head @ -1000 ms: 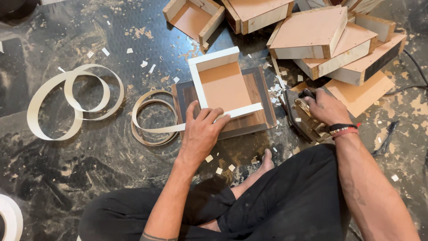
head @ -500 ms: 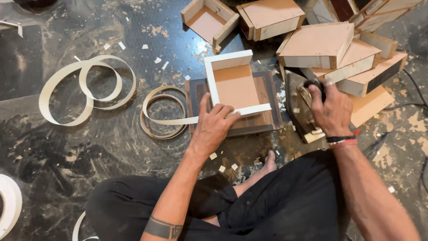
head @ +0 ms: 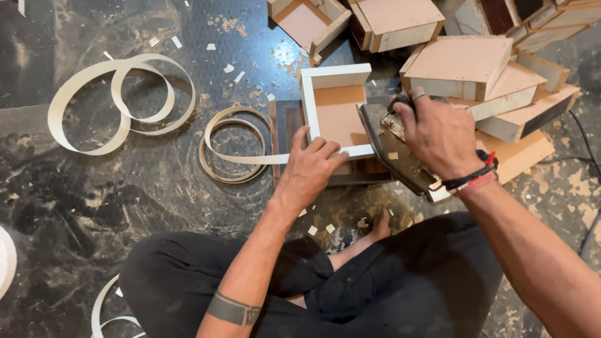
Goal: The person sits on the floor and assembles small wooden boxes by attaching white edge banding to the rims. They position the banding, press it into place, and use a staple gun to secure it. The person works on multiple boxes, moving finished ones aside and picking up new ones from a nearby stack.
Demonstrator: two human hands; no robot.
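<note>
Swinging in from stack side, right hand [head: 441,134] gripped trimmer tool [head: 400,156], now at white-edged box [head: 335,112]; left hand [head: 310,169] flat, fingers spread, pinned box; trimming seemed begun

A dark, marbled stone floor [head: 125,206] fills the view, littered with pale chips and sawdust [head: 588,181]. Loose coils of white edge banding [head: 119,100] lie at left; stacked wooden boxes [head: 463,62] crowd the upper right under glossy light

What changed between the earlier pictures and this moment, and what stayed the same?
The right hand has carried the metal hand tool leftward from beside the stacked boxes up to the right edge of the white-edged tray. The left hand stays pressed on the tray's near edge; the edging strip coils lie unmoved.
</note>
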